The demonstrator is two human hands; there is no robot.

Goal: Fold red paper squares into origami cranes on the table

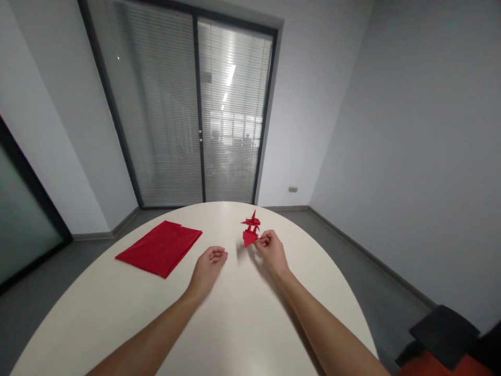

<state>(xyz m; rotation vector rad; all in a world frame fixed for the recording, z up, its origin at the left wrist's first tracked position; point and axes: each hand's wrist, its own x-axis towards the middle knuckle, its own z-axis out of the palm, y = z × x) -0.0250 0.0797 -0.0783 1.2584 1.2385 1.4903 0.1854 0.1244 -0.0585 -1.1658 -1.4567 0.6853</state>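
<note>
While the white round table (235,334) carries a flat red paper stack (160,247) at left, the left hand (208,268) rests loosely curled, empty — right hand (271,249) pinches a small red origami pc (250,230) w/ fingertips, mid-table.

Your paper figure (250,231) is bright red, and so is the flat sheet (160,247) on your left. Both lie on a plain off-white counter (235,324). Your floor (324,230) is grey, your blinds (176,104) pale and finely striped.
</note>
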